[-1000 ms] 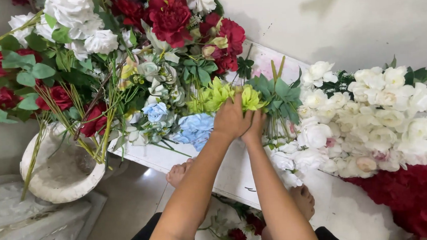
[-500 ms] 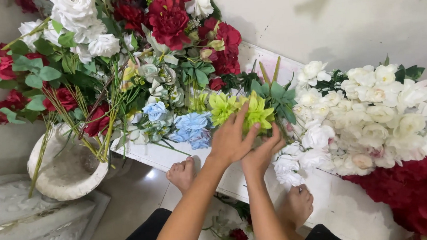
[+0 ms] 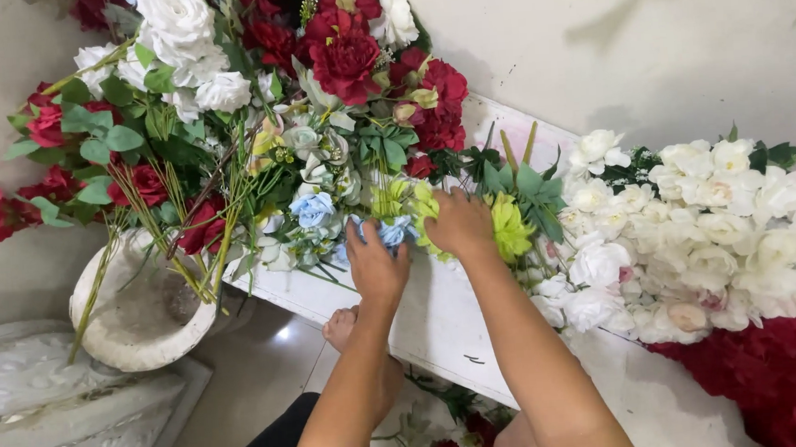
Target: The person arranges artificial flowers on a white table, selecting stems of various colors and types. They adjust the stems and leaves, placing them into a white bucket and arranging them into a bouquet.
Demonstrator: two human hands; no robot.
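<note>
My left hand (image 3: 375,266) reaches up from below, and its fingertips close on a pale blue flower (image 3: 389,233) at the front of the arrangement. My right hand (image 3: 458,224), curled into a loose fist, grips a cluster of lime-green flowers (image 3: 507,229) just to the right of the blue ones. Dark green leaves (image 3: 534,188) stand behind the right hand. Both hands work over the edge of a white board (image 3: 441,327). The stems under the hands are hidden.
A large bouquet of red flowers (image 3: 347,61), white flowers (image 3: 174,21) and greenery leans from a white stone urn (image 3: 136,313) on the left. White blooms (image 3: 720,222) and red blooms (image 3: 785,384) cover the board's right side. My bare foot (image 3: 342,328) rests on the tiled floor.
Both hands have slid left and slightly down along the arrangement and moved apart. The lime-green flowers have shifted left with the right hand, and the left hand now sits on the blue flower.
</note>
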